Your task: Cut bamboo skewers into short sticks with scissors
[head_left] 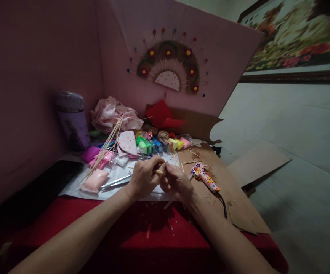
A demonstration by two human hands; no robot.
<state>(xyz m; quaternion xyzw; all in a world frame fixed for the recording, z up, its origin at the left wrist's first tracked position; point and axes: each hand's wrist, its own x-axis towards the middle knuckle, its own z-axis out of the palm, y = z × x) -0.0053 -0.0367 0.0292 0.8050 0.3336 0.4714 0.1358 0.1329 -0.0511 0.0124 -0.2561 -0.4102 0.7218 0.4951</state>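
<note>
My left hand [145, 176] is closed on a few short, thin wooden sticks [158, 171], whose ends show between its fingers. Pressed up against it, my right hand [178, 182] is also closed, its thumb and fingers pinched together. What lies between its fingertips is hidden. Silver scissors [116, 183] lie just left of my left hand on white paper [76, 184]. To the right of my right hand rests a flower-patterned hot glue gun [206, 178] on a cardboard sheet [239, 211]. Loose short sticks [193, 162] lie scattered near it.
Long bamboo skewers [106, 146] lean across several bags of coloured clay [95, 180]. Behind are dotted fabric [113, 114], red felt [159, 113] and a purple bottle [72, 121]. A decorated half-round fan piece [168, 53] hangs on the pink board. Red cloth [96, 220] covers the table.
</note>
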